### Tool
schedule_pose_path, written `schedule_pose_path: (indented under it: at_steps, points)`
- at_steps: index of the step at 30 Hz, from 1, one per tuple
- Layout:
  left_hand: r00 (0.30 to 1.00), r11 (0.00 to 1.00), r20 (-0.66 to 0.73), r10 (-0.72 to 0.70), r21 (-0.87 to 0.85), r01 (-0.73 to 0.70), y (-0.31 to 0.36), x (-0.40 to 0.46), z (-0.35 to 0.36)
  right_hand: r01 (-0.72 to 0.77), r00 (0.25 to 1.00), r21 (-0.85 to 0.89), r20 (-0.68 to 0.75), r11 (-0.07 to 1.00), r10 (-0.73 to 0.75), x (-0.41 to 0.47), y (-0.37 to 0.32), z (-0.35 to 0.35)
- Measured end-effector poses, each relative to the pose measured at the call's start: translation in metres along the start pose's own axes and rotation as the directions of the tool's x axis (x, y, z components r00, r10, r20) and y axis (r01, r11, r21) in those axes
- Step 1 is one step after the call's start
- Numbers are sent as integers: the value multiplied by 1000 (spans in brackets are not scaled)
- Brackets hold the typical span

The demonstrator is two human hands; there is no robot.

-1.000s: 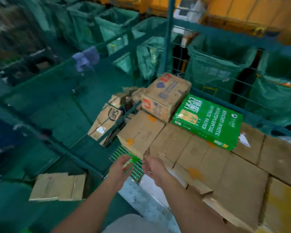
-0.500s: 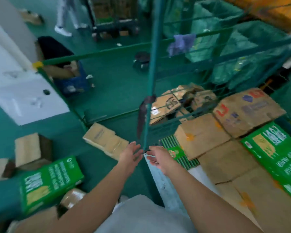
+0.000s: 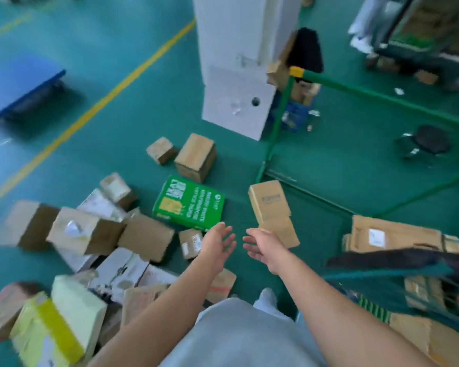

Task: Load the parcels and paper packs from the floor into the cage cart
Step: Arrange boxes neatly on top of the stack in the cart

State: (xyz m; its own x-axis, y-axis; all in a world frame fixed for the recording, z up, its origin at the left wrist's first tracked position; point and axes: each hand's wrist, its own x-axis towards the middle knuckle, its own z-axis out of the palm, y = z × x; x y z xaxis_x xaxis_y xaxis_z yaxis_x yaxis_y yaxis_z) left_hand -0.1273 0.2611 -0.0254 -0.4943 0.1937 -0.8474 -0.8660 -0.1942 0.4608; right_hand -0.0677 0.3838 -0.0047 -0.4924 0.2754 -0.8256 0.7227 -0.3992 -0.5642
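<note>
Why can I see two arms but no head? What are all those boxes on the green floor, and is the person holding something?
The camera sits on the person's head and looks down, so you see only their arms. The left hand and the right hand are both open and hold nothing. On the green floor lie cardboard parcels in a messy pile, and a green paper pack lies just beyond the hands. A long brown parcel lies to its right. At the right edge stands the cage cart, with boxes already in it.

Green paper pack [image 3: 188, 202] and brown parcels [image 3: 196, 157] lie on teal floor [image 3: 117, 144] with a yellow line [image 3: 90, 112].
</note>
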Motion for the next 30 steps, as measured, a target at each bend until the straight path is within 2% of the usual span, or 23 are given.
schedule_pose_path:
  at_steps: [6, 13, 20, 30]
  points:
    - [981, 978, -195, -10, -207, -31, 21, 19, -32, -40, 986, -219, 147, 975, 73, 47, -24, 44]
    - [923, 924, -385, -22, -359, -128, 59, 50, -1, -40, 942, -419, 288, 907, 175, 113, -97, 54]
    - [908, 879, -418, -6, -436, -194, 102, 59, 60, 3, 941, -477, 298, 879, 159, 164, -186, 56]
    - [876, 783, -480, -49, -562, -265, 123, 78, 58, 16, 908, -663, 324, 748, 268, 187, -208, 83]
